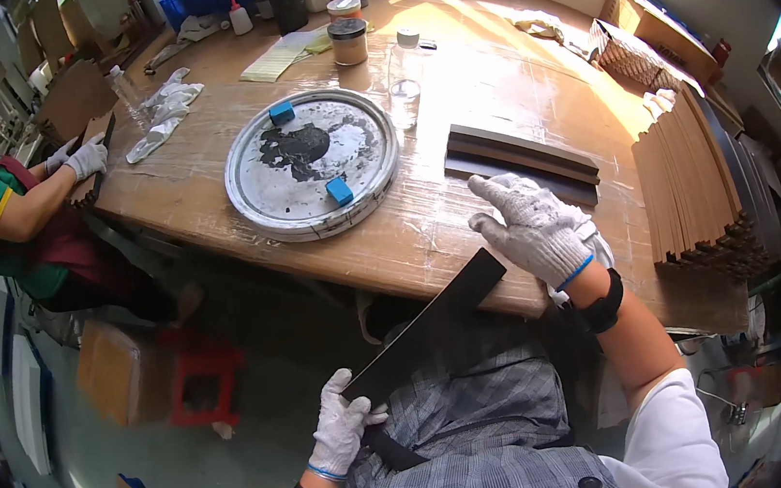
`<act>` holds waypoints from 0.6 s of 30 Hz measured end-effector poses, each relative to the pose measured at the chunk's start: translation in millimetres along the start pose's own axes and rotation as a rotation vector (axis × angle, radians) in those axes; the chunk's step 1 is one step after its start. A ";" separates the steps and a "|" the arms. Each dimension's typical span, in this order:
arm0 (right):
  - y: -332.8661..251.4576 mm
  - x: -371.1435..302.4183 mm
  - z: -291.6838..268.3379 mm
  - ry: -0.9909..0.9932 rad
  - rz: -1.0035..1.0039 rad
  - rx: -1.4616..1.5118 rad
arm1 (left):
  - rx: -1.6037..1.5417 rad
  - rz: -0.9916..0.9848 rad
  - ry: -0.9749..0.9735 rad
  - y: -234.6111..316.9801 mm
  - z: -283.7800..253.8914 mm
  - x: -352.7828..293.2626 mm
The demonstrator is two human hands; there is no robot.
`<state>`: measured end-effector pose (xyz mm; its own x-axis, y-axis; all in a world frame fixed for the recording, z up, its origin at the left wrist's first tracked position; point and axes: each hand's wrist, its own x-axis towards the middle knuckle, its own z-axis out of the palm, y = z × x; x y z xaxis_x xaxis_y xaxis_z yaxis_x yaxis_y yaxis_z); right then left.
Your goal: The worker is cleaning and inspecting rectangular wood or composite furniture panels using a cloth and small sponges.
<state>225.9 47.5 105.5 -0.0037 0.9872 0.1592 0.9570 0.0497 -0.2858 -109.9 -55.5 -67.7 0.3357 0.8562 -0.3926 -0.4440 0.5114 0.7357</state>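
Right above the lap, the black strip slants from the person's left hand up to the near edge of the desk; whether its far end touches the desk is hard to tell. The left grip pinches the near end, thumb against fingers. The right hand, also gloved, has its grip spread and holds nothing visible, near two dark lengths of moulding.

The strip looks stiff and fairly light, probably smooth enough to slide a little against knit gloves, its corners likely easy to chip. Holding it by the narrow edges, one grip near each end, should steady it best.

Beyond, a shallow round tray carries a dark, paste-like smear and two blue blocks, one near the far rim, another near the close rim. Behind it stand a dark-lidded jar with tan contents and a clear bottle, its fill uncertain.
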 end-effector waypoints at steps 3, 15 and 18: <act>-19.0 39.8 35.4 -0.107 0.022 0.318 | -0.142 -0.178 -0.004 1.4 3.5 11.0; -93.6 114.3 82.8 -0.176 0.076 0.344 | -0.135 -0.250 0.004 11.9 -2.7 13.7; -49.9 69.6 75.7 -0.293 0.080 1.138 | -0.174 -0.217 0.017 5.7 -8.5 23.0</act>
<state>155.9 125.1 59.3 -0.1633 0.9834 -0.0785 0.1483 -0.0542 -0.9875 -111.7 -32.3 -77.2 0.4254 0.7255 -0.5410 -0.4998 0.6867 0.5279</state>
